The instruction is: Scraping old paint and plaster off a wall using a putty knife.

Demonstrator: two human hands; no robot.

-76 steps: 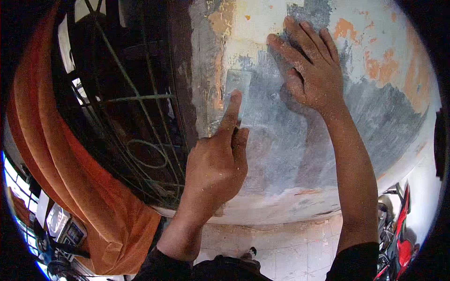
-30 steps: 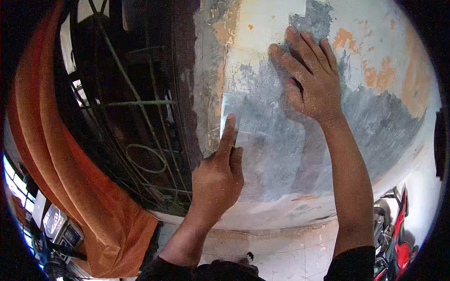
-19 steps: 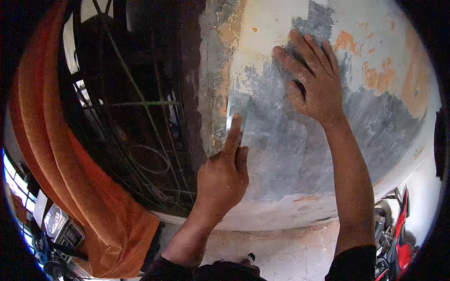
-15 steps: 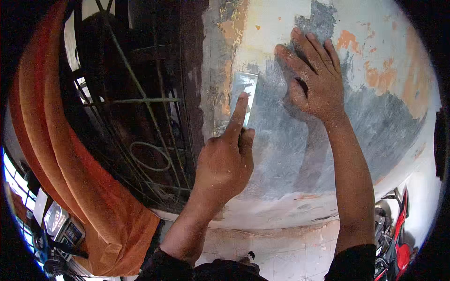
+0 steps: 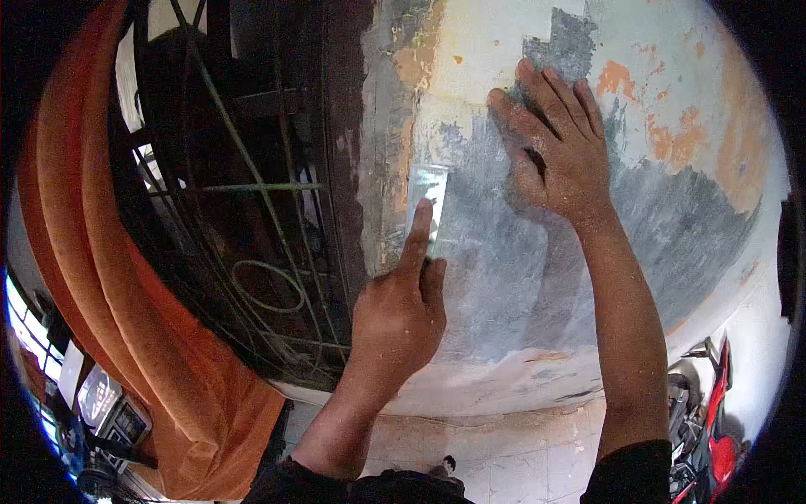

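My left hand (image 5: 398, 315) is closed around the hidden handle of a scraper (image 5: 436, 202) with a shiny, flat rectangular blade. The index finger lies stretched along the blade. The blade is up against the wall (image 5: 504, 294), where a grey patch meets a rough strip of chipped, orange-brown plaster. Higher and to the right, my right hand (image 5: 571, 160) rests on the same wall with its palm toward it, fingers spread and nothing held. Around it the surface is grey, worn white paint and orange spots.
Left of the wall's edge is a dark window opening with a metal grille (image 5: 260, 186). An orange curtain (image 5: 159, 353) hangs at the far left. A red and black motorbike (image 5: 718, 454) stands low at right. Below the wall lies a tiled floor (image 5: 520, 470).
My left hand has slid the scraper down along the wall and slightly left. My right hand stays at the same spot on the wall; the whole view has shifted a little.
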